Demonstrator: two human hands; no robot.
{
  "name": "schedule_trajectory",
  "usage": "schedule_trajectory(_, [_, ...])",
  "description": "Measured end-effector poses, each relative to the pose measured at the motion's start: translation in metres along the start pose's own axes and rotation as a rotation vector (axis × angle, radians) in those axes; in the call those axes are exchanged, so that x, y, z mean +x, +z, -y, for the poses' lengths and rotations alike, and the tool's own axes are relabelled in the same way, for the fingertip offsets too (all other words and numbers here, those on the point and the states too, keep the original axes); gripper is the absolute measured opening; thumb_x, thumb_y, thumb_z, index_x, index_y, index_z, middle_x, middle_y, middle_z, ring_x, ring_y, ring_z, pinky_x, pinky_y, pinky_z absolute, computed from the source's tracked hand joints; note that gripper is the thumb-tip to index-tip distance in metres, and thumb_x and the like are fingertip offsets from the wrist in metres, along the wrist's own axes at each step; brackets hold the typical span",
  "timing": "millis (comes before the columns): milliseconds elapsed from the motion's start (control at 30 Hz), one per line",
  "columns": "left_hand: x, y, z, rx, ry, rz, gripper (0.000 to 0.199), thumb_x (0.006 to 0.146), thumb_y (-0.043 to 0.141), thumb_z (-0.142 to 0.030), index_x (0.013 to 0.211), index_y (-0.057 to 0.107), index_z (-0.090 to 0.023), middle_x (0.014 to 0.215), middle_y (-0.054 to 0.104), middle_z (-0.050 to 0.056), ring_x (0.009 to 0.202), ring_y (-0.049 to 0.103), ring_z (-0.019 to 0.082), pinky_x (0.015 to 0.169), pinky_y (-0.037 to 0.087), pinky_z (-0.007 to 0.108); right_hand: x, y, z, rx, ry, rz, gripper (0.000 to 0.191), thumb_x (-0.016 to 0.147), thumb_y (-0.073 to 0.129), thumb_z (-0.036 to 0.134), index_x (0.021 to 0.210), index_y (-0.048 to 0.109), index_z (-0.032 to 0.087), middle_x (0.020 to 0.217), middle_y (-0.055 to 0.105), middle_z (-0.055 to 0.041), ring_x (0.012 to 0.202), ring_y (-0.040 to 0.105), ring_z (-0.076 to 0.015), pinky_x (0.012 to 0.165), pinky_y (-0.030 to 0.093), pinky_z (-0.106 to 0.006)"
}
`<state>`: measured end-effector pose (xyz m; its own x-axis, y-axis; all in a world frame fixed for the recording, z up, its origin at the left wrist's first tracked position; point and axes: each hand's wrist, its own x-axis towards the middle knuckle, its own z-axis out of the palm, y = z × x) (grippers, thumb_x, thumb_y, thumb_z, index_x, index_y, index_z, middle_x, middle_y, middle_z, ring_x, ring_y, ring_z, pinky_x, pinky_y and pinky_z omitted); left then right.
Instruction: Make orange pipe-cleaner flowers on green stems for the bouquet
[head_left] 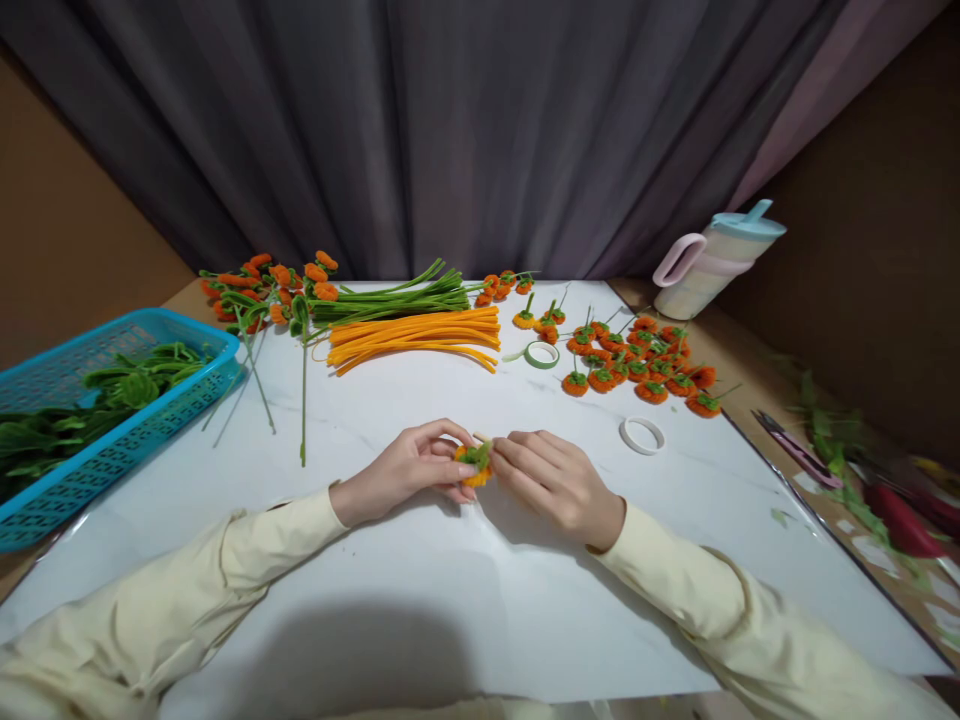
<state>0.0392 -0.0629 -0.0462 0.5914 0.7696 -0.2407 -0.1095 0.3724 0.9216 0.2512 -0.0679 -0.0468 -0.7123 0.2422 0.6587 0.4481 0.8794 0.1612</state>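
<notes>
Curtain (420,130): dark, hanging in folds behind the far edge of the table (360,630).
Table: white top, both sleeves reaching in over its near edge.
Basket (124,475): blue, at the left edge, green leaves (139,390) inside.
Green stems (397,305): bundled near the middle of the far edge.
Orange stems (416,335): bundled just on the near side of the green ones.
Cup (701,275): beyond the far right corner, with pink handle and blue lid.
Orange flowers (652,390): clustered toward the far right corner, many green side up.
Left hand (409,465): thumb and fingers gripping a yellow flower (480,477).
Right hand (559,485): fingertips drawn together against the flower's right side; I cannot tell what they pinch.
White ring (637,449): lying toward the right edge, nearer than the orange flowers.
Green tape (540,365): between the orange stems and the orange flowers.
Yellow flower: between both hands, over the table's middle, green centre showing.
</notes>
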Motion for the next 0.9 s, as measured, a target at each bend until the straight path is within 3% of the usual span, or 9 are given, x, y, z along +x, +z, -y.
schedule_trajectory(200, [-0.001,0.002,-0.001,0.048,0.025,-0.042,0.030,0.073,0.072,-0.027,0.093,0.053,-0.015,0.076,0.066,0.002,0.066,0.068,0.016,0.064,0.055,0.027,0.008,-0.006,0.004,0.386,0.392,-0.030,0.010,0.088,0.049,0.012,0.093,0.057,0.015,0.084,0.063,-0.0096,0.074,0.055,-0.0171,0.066,0.048,-0.031])
schedule_trajectory(400, [-0.002,0.004,0.005,0.171,0.170,-0.160,0.030,0.075,0.068,-0.027,0.097,0.052,-0.016,0.074,0.065,-0.001,0.067,0.067,0.014,0.066,0.057,0.027,0.016,-0.006,0.012,0.552,0.558,0.077,0.003,0.085,0.053,0.017,0.082,0.053,0.017,0.078,0.059,-0.0055,0.075,0.054,-0.0167,0.066,0.045,-0.029])
schedule_trajectory(667, [-0.006,0.007,0.016,0.458,0.338,-0.256,0.024,0.078,0.063,-0.030,0.096,0.060,-0.015,0.083,0.068,0.005,0.072,0.068,0.016,0.068,0.059,0.027,0.014,0.000,0.018,0.438,0.566,0.169,0.006,0.086,0.047,0.016,0.086,0.053,0.016,0.080,0.059,-0.0071,0.076,0.054,-0.0190,0.065,0.046,-0.030])
schedule_trajectory(900, [-0.007,0.011,0.016,0.496,0.346,-0.285,0.021,0.078,0.063,-0.029,0.092,0.062,-0.013,0.087,0.070,0.006,0.073,0.069,0.016,0.068,0.060,0.025,0.016,0.004,0.028,0.106,0.456,0.156,0.015,0.086,0.045,0.015,0.092,0.057,0.009,0.083,0.062,-0.0118,0.076,0.054,-0.0231,0.064,0.048,-0.034])
